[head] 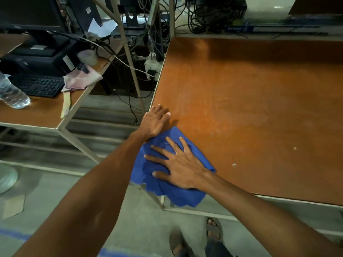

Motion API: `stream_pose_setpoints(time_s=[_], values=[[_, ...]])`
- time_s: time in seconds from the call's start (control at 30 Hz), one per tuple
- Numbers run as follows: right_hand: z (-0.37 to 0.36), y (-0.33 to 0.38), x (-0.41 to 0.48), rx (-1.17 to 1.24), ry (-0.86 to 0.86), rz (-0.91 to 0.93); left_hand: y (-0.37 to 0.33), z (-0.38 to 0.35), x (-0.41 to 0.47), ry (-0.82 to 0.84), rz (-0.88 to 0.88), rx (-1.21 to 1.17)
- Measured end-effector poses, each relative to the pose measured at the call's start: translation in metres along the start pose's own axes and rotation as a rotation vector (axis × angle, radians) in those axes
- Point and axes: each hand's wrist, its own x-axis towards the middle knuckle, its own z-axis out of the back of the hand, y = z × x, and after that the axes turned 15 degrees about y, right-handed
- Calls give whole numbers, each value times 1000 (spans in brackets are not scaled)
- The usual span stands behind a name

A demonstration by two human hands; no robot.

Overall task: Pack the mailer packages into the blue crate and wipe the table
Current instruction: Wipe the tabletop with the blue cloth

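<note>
A: Which step are we on, going L to R?

B: Far left there's a side desk w/ a black keyboard (39, 85), a clear plastic water bottle (11, 93) lying down and a pinkish rag (81, 78). None of that is task stuff. No mailer packages or blue crate in view, so can't say where they sit. Packing looks done, but that's a guess.

A: So wiping?

B: Yep, wipe step imo. Left hand (155, 121) rests on the left edge of the bare orange-brown wooden table (250, 101), fingers together and curled a bit over the rim, holding nothing, just touching the top of the crumpled blue wiping cloth (167, 169).

A: And the other?

B: Right hand (179, 164) lies flat on the cloth, fingers spread wide, pressing it down at the near-left corner of the table. Part of the cloth hangs past the near edge.

A: What's next?

B: Most of the top to the right is unwiped afaict: dull smears mid-table and two small pale specks (234, 165) near the front right. Next move prob needs the cloth pushed rightward w/ steady palm pressure, left hand bracing, and the overhang pulled back on so it doesn't slip off
</note>
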Motion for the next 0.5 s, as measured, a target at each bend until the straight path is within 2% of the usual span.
stream_pose_setpoints(time_s=[0.03,0.13,0.17,0.3,0.33,0.37,0.43,0.47,0.5], values=[[0,-17,-9,-1,-22,-56,0,-5,-2,-15,15,37],[4,-83,-35,76,-43,-441,-7,-26,-7,-44,57,174],[4,-94,-45,89,-28,-493,-10,-32,-9,-59,58,216],[-6,-100,-94,-19,43,-213,-27,-44,-6,-92,0,310],[-7,-113,-103,-25,32,-234,-32,-46,-4,-87,-13,317],[-6,-134,-109,-5,11,-337,-37,-48,-3,-82,-26,318],[0,-176,-117,138,-9,-642,-47,-51,2,-72,-48,318],[2,-187,-118,171,-10,-714,-52,-51,7,-69,-55,314],[2,-190,-119,151,-11,-684,-56,-52,12,-67,-62,309]])
